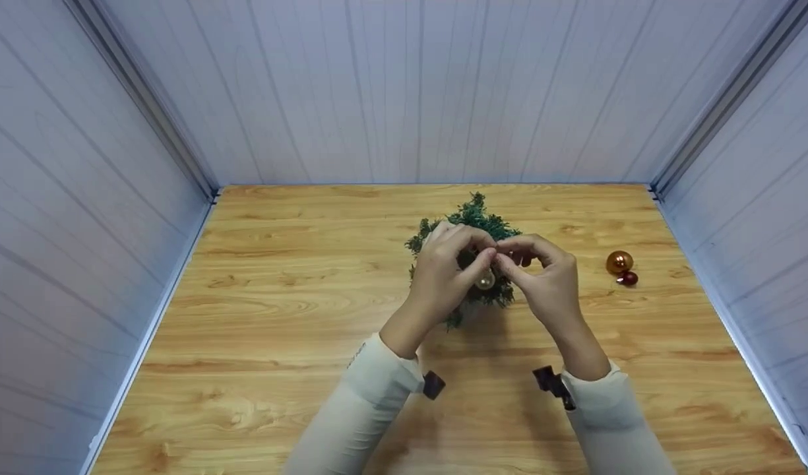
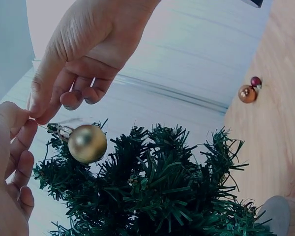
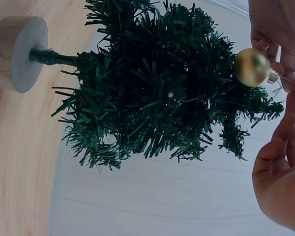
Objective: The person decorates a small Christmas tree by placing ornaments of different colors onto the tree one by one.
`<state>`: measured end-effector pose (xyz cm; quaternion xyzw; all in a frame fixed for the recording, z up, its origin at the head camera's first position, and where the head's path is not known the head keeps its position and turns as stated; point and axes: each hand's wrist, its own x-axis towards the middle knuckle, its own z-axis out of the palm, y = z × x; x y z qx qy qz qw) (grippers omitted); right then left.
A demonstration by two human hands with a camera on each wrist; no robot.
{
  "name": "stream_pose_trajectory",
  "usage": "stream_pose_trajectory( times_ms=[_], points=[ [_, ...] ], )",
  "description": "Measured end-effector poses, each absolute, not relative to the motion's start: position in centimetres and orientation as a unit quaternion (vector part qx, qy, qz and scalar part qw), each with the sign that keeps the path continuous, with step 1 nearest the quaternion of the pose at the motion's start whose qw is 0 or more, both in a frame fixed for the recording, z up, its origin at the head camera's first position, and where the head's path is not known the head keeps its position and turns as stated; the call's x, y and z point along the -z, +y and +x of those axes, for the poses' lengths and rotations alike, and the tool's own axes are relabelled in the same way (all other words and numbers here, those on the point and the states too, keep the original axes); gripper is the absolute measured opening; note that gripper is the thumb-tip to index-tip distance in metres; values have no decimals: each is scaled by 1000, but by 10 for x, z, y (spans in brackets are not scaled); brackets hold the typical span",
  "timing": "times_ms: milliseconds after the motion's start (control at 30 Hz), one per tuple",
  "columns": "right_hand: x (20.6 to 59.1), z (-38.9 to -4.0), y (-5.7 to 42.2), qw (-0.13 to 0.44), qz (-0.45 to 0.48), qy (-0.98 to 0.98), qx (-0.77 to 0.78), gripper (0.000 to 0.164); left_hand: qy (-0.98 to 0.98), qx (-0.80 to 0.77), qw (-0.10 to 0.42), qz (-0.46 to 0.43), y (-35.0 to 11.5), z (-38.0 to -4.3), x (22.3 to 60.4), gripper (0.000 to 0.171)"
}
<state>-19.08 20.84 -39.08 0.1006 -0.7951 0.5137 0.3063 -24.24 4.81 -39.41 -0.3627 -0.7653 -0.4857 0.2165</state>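
A small artificial Christmas tree [image 2: 172, 182] with green tinsel branches stands on a round wooden base [image 3: 2, 54]. At its top hangs a shiny gold bauble [image 2: 87, 143] with a silver cap, close against the branches. A thin string runs from that cap up to the fingertips. My left hand [image 1: 441, 267] pinches the string between thumb and forefinger. Thumb and forefinger of my right hand [image 1: 549, 274] pinch it too, tip to tip with the left. The right hand's other fingers are loosely bent. In the head view both hands cover much of the tree.
To the right of the tree, an orange-gold bauble [image 1: 619, 262] and a smaller dark red bauble [image 1: 628, 279] lie side by side on the wood-grain table [image 1: 298, 277]. White panel walls [image 1: 390, 92] enclose the table at the back and both sides.
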Motion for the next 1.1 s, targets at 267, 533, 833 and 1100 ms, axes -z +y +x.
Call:
stream_pose_trajectory(
  times_ms=[267,533,833,1100],
  points=[
    [385,-194,208,316,94,-791,-515,12,-774,469,227,-360,52,-248,392,6],
    [363,-186,197,322,74,-800,-502,9,-802,419,254,-342,56,-253,392,6],
    [365,-190,198,319,56,-810,-488,10,-816,391,273,-328,58,-255,392,7],
    [368,-193,195,327,44,-813,-480,10,-818,372,308,-313,59,-255,397,5]
  ],
)
